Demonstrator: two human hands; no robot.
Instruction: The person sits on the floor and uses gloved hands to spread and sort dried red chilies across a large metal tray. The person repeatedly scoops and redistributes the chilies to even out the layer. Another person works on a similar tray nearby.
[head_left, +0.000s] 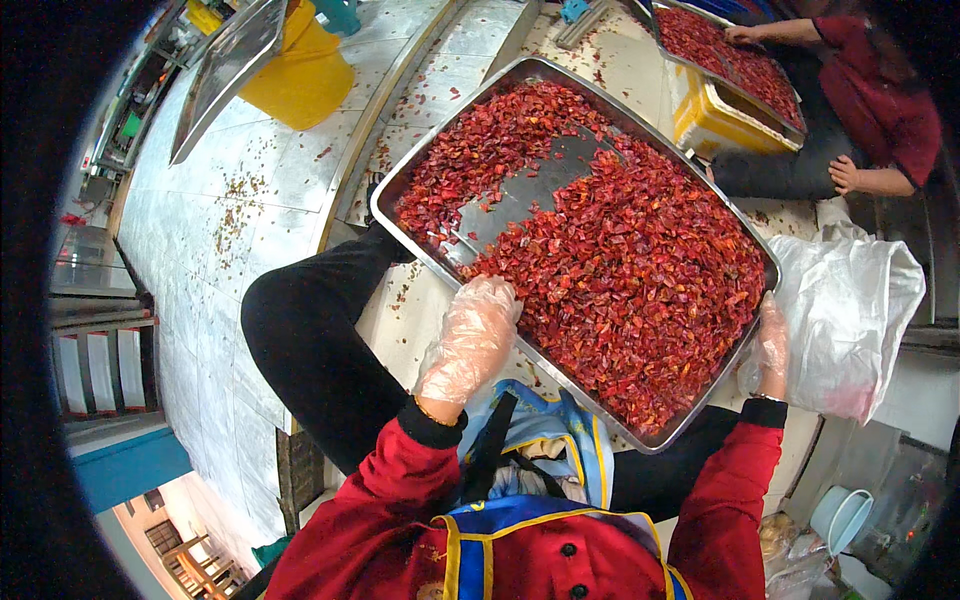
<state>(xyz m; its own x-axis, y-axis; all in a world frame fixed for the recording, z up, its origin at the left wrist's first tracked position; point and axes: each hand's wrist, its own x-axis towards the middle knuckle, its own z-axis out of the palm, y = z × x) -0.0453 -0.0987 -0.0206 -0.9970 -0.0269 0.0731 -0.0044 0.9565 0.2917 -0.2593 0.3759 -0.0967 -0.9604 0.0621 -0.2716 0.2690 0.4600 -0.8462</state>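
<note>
A rectangular metal tray (517, 346) sits at an angle in front of me, above my lap. Chopped dried red chili pieces (637, 270) cover most of it, and a strip of dark tray bottom shows through on the left side. My left hand (474, 330), in a thin clear plastic glove, reaches over the near-left rim to the edge of the chili. Its fingertips are hidden, so what they grasp is unclear. Also gloved, my right hand (772, 337) grips the tray's right corner, thumb along the rim.
At upper right a person (874, 97) touches chili in another metal tray (727, 60) beside a foam box (720, 112). A white woven sack (840, 315) lies right of my tray. A yellow bucket (307, 75) and a tilted metal tray (225, 67) are upper left. Scraps litter the tiles (240, 202).
</note>
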